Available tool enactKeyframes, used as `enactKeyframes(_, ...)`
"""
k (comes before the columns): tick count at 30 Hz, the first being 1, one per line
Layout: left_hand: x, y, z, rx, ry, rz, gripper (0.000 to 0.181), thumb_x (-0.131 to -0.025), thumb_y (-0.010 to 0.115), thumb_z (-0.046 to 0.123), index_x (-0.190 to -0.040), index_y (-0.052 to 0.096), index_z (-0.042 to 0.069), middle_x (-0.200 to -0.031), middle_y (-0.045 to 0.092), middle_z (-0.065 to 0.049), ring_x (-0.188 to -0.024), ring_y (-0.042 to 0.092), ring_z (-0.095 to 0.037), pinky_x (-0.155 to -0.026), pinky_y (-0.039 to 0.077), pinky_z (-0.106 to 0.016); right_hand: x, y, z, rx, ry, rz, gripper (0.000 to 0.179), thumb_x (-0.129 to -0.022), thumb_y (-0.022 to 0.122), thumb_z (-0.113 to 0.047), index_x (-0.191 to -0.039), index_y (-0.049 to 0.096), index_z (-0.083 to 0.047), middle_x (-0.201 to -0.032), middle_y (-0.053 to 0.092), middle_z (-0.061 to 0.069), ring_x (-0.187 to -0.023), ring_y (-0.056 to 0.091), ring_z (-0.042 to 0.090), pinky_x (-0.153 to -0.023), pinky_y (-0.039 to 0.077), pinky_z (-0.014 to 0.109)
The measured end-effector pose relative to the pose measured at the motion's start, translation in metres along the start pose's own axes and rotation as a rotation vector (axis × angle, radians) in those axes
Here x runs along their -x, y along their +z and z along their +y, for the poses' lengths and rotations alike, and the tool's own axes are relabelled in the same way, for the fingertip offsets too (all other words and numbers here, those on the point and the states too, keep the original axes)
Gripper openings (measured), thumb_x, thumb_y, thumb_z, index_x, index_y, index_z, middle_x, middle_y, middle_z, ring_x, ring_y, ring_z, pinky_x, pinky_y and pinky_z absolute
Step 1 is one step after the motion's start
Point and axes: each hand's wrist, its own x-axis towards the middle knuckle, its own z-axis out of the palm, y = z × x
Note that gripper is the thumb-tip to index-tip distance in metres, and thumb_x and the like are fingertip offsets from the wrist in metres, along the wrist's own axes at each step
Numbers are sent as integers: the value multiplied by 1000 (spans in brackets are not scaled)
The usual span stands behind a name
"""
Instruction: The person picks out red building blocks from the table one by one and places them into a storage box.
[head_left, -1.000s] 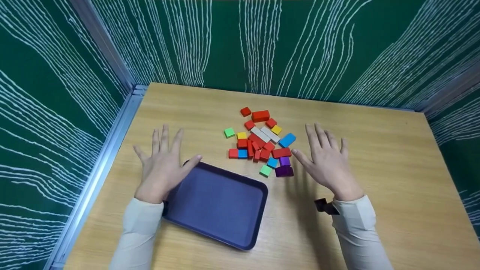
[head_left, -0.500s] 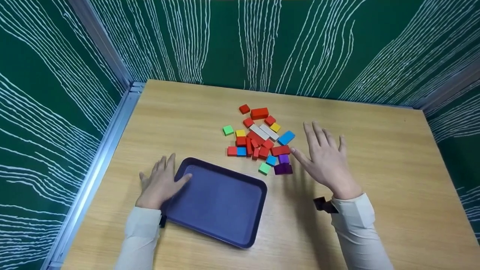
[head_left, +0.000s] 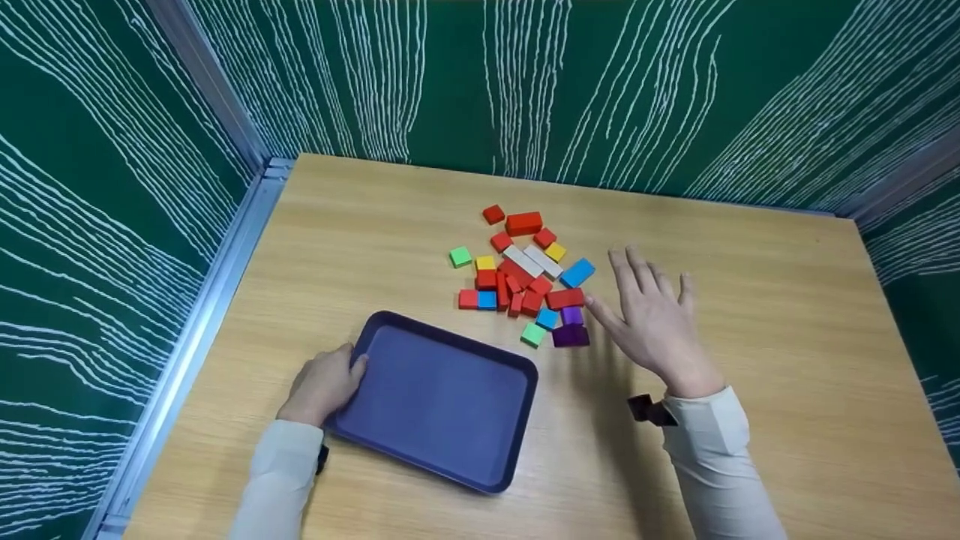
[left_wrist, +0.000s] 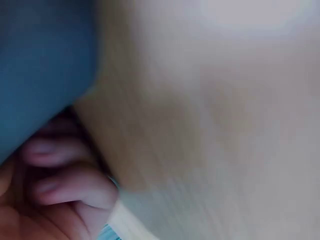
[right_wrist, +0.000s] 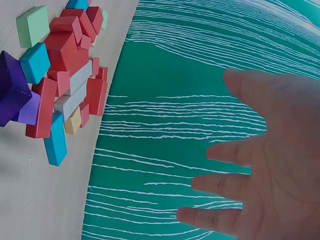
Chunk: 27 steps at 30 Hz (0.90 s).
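A dark blue tray (head_left: 442, 405) lies at an angle on the wooden table. My left hand (head_left: 321, 386) grips its left rim, thumb over the edge; in the left wrist view the fingers (left_wrist: 75, 185) curl in under the blue tray wall (left_wrist: 40, 65). My right hand (head_left: 658, 330) hovers with fingers spread, holding nothing, just right of a loose cluster of blocks. Nearest to its thumb are a red block (head_left: 565, 298) and a dark purple block (head_left: 571, 336). Also in the cluster are a blue block (head_left: 577, 273), a pale grey block (head_left: 543, 262) and a green block (head_left: 533, 334).
The wooden table (head_left: 787, 360) carries everything. Green panels with wavy white lines (head_left: 450, 82) stand behind and at both sides, with a metal frame (head_left: 225, 300) along the left edge. A separate green block (head_left: 460, 256) sits left of the cluster.
My left hand has come down from above the tray's left corner and taken hold of the left rim, its spread fingers now curled. The right hand and the blocks stay in place.
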Motion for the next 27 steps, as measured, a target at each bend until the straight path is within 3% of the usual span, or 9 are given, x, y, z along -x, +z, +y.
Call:
enactKeyframes(8,-4,4,-2,25,24,17,40,-107,45,28,-128,61,-1,-112,67,-22,-95,64,-35,-81,50,-53,-5,8,-1,-26,-18,-4,83,-98,45,-63,-158,24,-9,-160,22,23,-141,23,50,-108,-2,71)
enactKeyframes(13,-4,7,-3,59,28,26,38,-107,45,27,-126,63,0,-109,68,-19,-94,64,-33,-81,50,-51,-14,16,-1,-82,-79,89,67,-98,61,-45,-151,42,-7,-150,40,22,-136,35,45,-108,10,71)
enactKeyframes(18,-5,7,-3,104,11,6,36,-108,45,26,-127,63,1,-101,68,-15,-80,62,-25,-75,51,-46,-27,28,-1,-108,-119,163,54,-95,71,-30,-140,54,-5,-138,54,20,-127,46,42,-107,19,69)
enactKeyframes(27,-5,7,-4,92,-2,19,35,-107,47,28,-125,64,3,-103,69,-15,-81,63,-26,-74,51,-46,-56,61,-10,-93,-149,96,40,-93,73,-26,-127,65,-7,-126,62,16,-119,52,38,-105,25,66)
